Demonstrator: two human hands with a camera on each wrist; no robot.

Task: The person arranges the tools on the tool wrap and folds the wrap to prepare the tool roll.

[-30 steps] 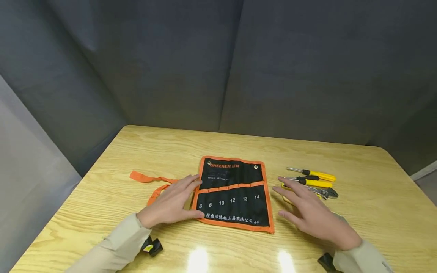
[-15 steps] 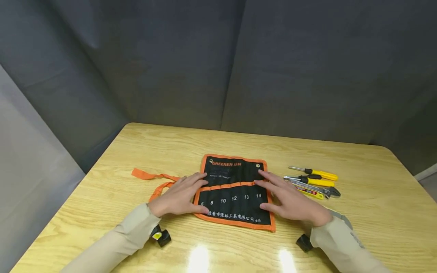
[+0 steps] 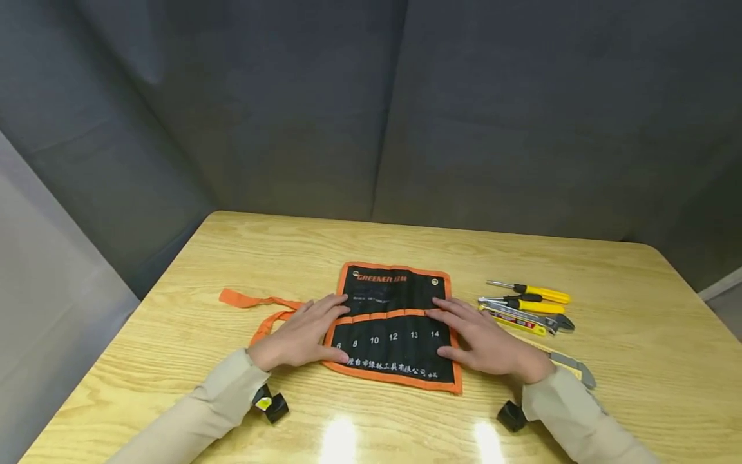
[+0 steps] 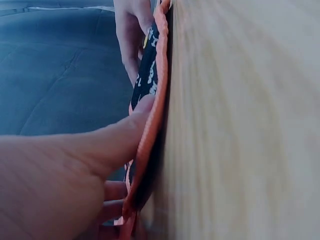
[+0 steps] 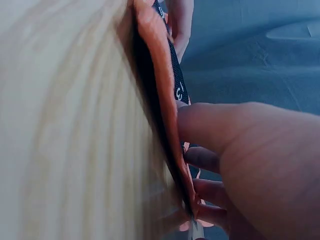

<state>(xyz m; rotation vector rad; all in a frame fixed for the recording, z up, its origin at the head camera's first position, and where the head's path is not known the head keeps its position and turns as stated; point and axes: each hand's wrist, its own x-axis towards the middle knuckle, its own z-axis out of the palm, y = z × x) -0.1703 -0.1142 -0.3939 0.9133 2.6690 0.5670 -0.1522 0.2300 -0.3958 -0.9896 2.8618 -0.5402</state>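
A black tool pouch (image 3: pixel 385 351) with orange trim and white-numbered pockets lies flat in the middle of the table. On its left edge rests my left hand (image 3: pixel 301 332), fingers spread and fairly straight. My right hand (image 3: pixel 487 338) lies the same way over the right edge, near the number 14. In the left wrist view, the left thumb (image 4: pixel 120 137) touches the pouch's near orange border (image 4: pixel 154 115), which stands slightly off the wood. The right thumb (image 5: pixel 200 122) meets the border similarly in the right wrist view. An orange tie strap (image 3: pixel 246 299) trails off leftward.
Right of the pouch lie two yellow-handled screwdrivers (image 3: pixel 545 294), an adjustable wrench (image 3: pixel 558 322) and a yellow utility knife (image 3: pixel 530 327). A grey and yellow tool (image 3: pixel 574 367) is partly hidden by the right arm. Dark curtain (image 3: pixel 371 109) hangs behind the table (image 3: pixel 278 245).
My right hand has moved left, from beside the tools onto the pouch's right side. The left hand has shifted only slightly, and the pouch stays in place.
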